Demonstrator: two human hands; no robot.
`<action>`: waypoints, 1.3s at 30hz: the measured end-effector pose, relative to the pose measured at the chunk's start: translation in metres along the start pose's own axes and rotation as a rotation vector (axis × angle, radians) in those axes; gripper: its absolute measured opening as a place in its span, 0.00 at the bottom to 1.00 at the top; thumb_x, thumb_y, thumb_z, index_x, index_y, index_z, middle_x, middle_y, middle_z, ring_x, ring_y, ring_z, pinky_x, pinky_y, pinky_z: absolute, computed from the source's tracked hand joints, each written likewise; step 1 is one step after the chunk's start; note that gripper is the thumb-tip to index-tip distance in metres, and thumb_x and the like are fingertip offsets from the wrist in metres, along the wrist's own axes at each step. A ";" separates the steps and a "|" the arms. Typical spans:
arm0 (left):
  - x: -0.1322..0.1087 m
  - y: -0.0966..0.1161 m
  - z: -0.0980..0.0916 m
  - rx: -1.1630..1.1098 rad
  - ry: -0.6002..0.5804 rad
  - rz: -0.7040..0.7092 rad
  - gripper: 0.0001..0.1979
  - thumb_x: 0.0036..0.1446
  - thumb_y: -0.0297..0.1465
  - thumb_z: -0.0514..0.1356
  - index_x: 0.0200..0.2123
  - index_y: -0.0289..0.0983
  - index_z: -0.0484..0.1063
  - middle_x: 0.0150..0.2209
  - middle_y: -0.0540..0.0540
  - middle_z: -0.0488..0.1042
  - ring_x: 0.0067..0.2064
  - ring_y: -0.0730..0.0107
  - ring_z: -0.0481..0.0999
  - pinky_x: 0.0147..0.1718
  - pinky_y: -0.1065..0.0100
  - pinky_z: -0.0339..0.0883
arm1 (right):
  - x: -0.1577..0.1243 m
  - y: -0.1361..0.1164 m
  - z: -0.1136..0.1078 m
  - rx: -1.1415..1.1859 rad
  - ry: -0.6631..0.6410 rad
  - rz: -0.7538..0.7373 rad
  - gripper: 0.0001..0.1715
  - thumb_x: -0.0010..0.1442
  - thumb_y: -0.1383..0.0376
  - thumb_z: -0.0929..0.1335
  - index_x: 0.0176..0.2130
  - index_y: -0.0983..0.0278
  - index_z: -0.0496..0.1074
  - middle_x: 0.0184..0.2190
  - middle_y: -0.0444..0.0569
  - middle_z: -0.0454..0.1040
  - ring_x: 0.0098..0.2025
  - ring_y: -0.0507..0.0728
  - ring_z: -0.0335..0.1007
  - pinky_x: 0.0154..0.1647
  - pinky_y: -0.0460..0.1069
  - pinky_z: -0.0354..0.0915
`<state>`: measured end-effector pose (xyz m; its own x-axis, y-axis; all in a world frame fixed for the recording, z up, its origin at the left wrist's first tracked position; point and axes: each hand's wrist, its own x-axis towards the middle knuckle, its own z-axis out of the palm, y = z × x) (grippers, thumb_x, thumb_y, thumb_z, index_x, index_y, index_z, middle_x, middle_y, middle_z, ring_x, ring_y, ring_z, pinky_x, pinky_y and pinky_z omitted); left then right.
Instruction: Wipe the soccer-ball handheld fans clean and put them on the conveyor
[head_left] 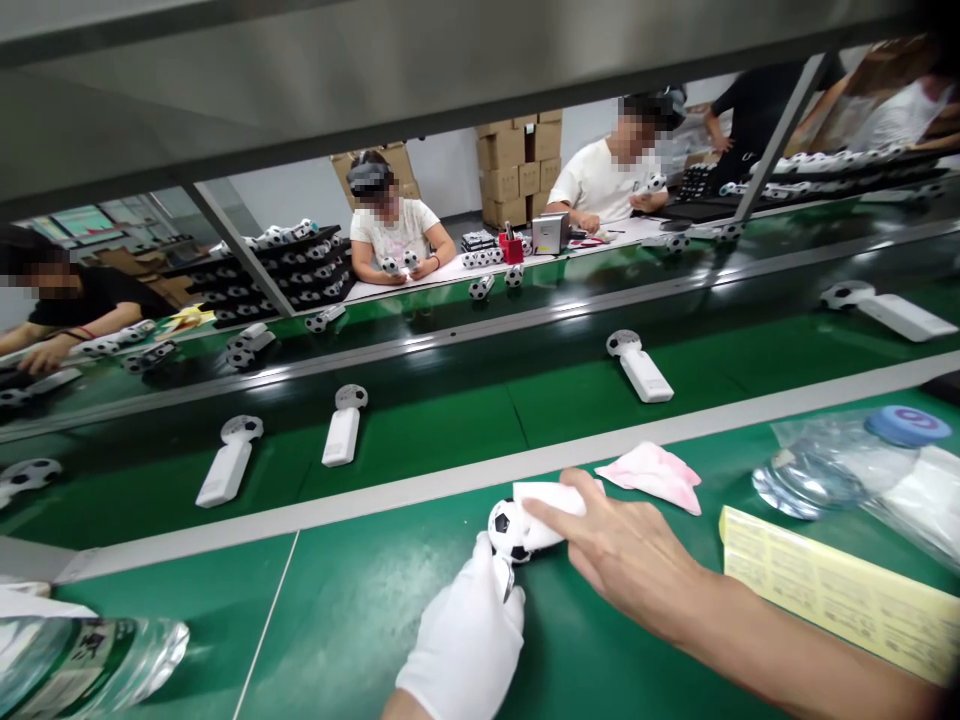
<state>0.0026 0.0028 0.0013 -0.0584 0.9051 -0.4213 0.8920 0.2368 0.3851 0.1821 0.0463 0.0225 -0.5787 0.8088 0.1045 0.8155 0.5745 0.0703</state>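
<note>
My left hand (465,640), in a white glove, grips a small black-and-white football-patterned ball (504,530) from below, and the fingers hide its lower part. My bare right hand (622,540) presses a folded white cloth (547,510) against the ball's right side. A pink cloth (652,477) lies on the green bench just beyond my right fingers. Under my right forearm, to the right, is a yellow printed sheet (832,590).
A clear plastic bag (810,475) and a blue lid (907,425) lie at the right. A plastic bottle (90,665) lies at the lower left. Beyond, a green conveyor belt (427,430) carries white-handled football items (637,365). Several co-workers sit across it under a metal shelf (300,90).
</note>
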 end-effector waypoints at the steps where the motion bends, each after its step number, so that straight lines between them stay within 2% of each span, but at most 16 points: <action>1: 0.000 0.000 0.000 -0.029 0.006 0.010 0.25 0.52 0.37 0.49 0.54 0.37 0.59 0.40 0.37 0.73 0.41 0.50 0.73 0.38 0.58 0.62 | -0.001 -0.003 -0.001 0.008 0.007 -0.019 0.38 0.49 0.75 0.60 0.56 0.47 0.55 0.45 0.53 0.65 0.21 0.51 0.65 0.17 0.45 0.43; 4: 0.002 -0.002 0.001 -0.133 0.025 0.047 0.27 0.53 0.38 0.49 0.57 0.38 0.57 0.43 0.35 0.72 0.42 0.47 0.72 0.38 0.57 0.60 | 0.001 -0.012 -0.001 0.050 0.018 -0.080 0.43 0.45 0.77 0.61 0.56 0.46 0.54 0.44 0.51 0.65 0.23 0.52 0.66 0.17 0.45 0.43; 7: 0.003 -0.006 0.003 -0.186 0.058 0.051 0.27 0.51 0.37 0.52 0.55 0.39 0.60 0.41 0.36 0.73 0.39 0.49 0.72 0.36 0.59 0.58 | 0.003 -0.004 0.007 0.115 0.037 0.005 0.41 0.47 0.76 0.60 0.55 0.45 0.58 0.43 0.51 0.66 0.22 0.50 0.64 0.17 0.44 0.47; 13: 0.006 -0.015 0.005 -0.249 0.072 0.068 0.18 0.50 0.41 0.55 0.44 0.41 0.66 0.31 0.44 0.73 0.28 0.62 0.67 0.27 0.67 0.53 | -0.034 0.070 0.034 0.061 0.007 0.399 0.33 0.52 0.70 0.61 0.55 0.47 0.60 0.50 0.53 0.65 0.25 0.55 0.69 0.17 0.46 0.55; 16: 0.007 -0.012 0.005 -0.221 0.024 0.051 0.11 0.52 0.42 0.53 0.33 0.41 0.63 0.29 0.46 0.71 0.28 0.63 0.67 0.25 0.67 0.52 | -0.051 0.090 0.028 0.105 -0.013 0.537 0.27 0.54 0.62 0.64 0.54 0.50 0.63 0.51 0.54 0.66 0.26 0.59 0.71 0.18 0.50 0.59; 18: 0.007 -0.007 0.004 -0.212 0.006 0.028 0.10 0.52 0.41 0.52 0.31 0.41 0.60 0.29 0.46 0.71 0.29 0.62 0.67 0.26 0.67 0.53 | -0.048 0.079 0.014 0.273 0.156 0.529 0.22 0.57 0.61 0.62 0.52 0.53 0.65 0.49 0.51 0.68 0.33 0.61 0.72 0.23 0.52 0.64; 20: 0.005 -0.001 0.004 -0.247 0.011 0.031 0.08 0.51 0.38 0.54 0.31 0.41 0.60 0.30 0.46 0.71 0.31 0.62 0.68 0.29 0.65 0.55 | -0.033 0.052 0.001 0.504 0.447 0.416 0.19 0.61 0.64 0.59 0.50 0.58 0.67 0.46 0.50 0.70 0.42 0.59 0.69 0.34 0.51 0.66; 21: 0.004 0.001 0.004 -0.287 0.014 0.036 0.07 0.50 0.36 0.55 0.32 0.41 0.61 0.30 0.46 0.71 0.32 0.62 0.68 0.30 0.65 0.56 | -0.023 0.034 -0.002 0.590 0.573 0.314 0.18 0.61 0.67 0.58 0.49 0.60 0.68 0.42 0.51 0.72 0.41 0.57 0.69 0.37 0.50 0.66; 22: 0.003 0.002 0.004 -0.334 0.009 0.043 0.07 0.50 0.35 0.56 0.33 0.41 0.63 0.31 0.46 0.71 0.32 0.62 0.68 0.31 0.64 0.57 | -0.011 0.016 -0.004 0.624 0.625 0.167 0.19 0.61 0.70 0.57 0.49 0.62 0.68 0.39 0.51 0.74 0.40 0.56 0.69 0.38 0.50 0.65; 24: 0.001 0.003 0.005 -0.420 -0.016 0.053 0.08 0.51 0.35 0.57 0.35 0.40 0.66 0.33 0.46 0.70 0.34 0.64 0.69 0.34 0.64 0.60 | 0.013 -0.017 0.000 0.591 0.598 -0.026 0.21 0.58 0.73 0.57 0.47 0.63 0.70 0.34 0.51 0.75 0.37 0.56 0.68 0.40 0.51 0.63; 26: 0.001 0.001 0.006 -0.455 -0.042 0.054 0.11 0.54 0.37 0.56 0.38 0.38 0.67 0.36 0.46 0.70 0.36 0.67 0.70 0.36 0.65 0.62 | 0.033 -0.037 0.007 0.572 0.506 -0.065 0.19 0.55 0.73 0.59 0.42 0.63 0.73 0.28 0.50 0.75 0.35 0.56 0.68 0.43 0.53 0.61; 29: 0.002 0.001 0.008 -0.470 -0.068 0.043 0.11 0.54 0.37 0.57 0.37 0.37 0.67 0.34 0.48 0.70 0.35 0.69 0.71 0.34 0.66 0.64 | 0.051 -0.039 0.010 0.723 0.263 0.017 0.20 0.54 0.71 0.59 0.41 0.62 0.74 0.28 0.49 0.76 0.34 0.57 0.70 0.41 0.53 0.62; 33: 0.000 0.011 0.011 -0.566 -0.175 -0.054 0.09 0.45 0.29 0.58 0.33 0.40 0.64 0.22 0.53 0.67 0.22 0.70 0.69 0.22 0.68 0.61 | 0.064 -0.009 0.006 1.331 -0.225 0.139 0.18 0.54 0.69 0.59 0.39 0.62 0.74 0.27 0.47 0.78 0.31 0.54 0.72 0.31 0.47 0.64; 36: -0.004 0.021 0.010 -0.794 -0.304 -0.042 0.09 0.40 0.26 0.59 0.27 0.39 0.62 0.19 0.56 0.63 0.18 0.74 0.65 0.19 0.71 0.59 | 0.068 0.007 0.010 1.866 -0.613 0.109 0.15 0.51 0.66 0.64 0.38 0.68 0.73 0.26 0.51 0.77 0.27 0.56 0.72 0.25 0.47 0.64; 38: -0.006 0.023 0.007 -0.949 -0.370 0.048 0.09 0.40 0.29 0.61 0.25 0.38 0.62 0.18 0.54 0.65 0.18 0.74 0.65 0.19 0.71 0.58 | 0.066 0.007 0.014 2.156 -0.606 0.046 0.18 0.50 0.64 0.66 0.40 0.71 0.72 0.26 0.53 0.77 0.30 0.58 0.73 0.30 0.50 0.66; 39: -0.007 0.022 0.006 -1.010 -0.398 0.076 0.09 0.43 0.32 0.61 0.26 0.37 0.63 0.18 0.52 0.66 0.18 0.74 0.65 0.19 0.71 0.58 | 0.064 0.004 0.015 2.262 -0.499 0.048 0.19 0.50 0.63 0.67 0.42 0.72 0.71 0.27 0.54 0.77 0.32 0.60 0.74 0.32 0.52 0.67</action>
<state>0.0248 -0.0003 0.0079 0.2929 0.7932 -0.5340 0.0966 0.5311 0.8418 0.1482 0.1018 0.0143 -0.8094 0.5754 -0.1178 -0.2795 -0.5537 -0.7844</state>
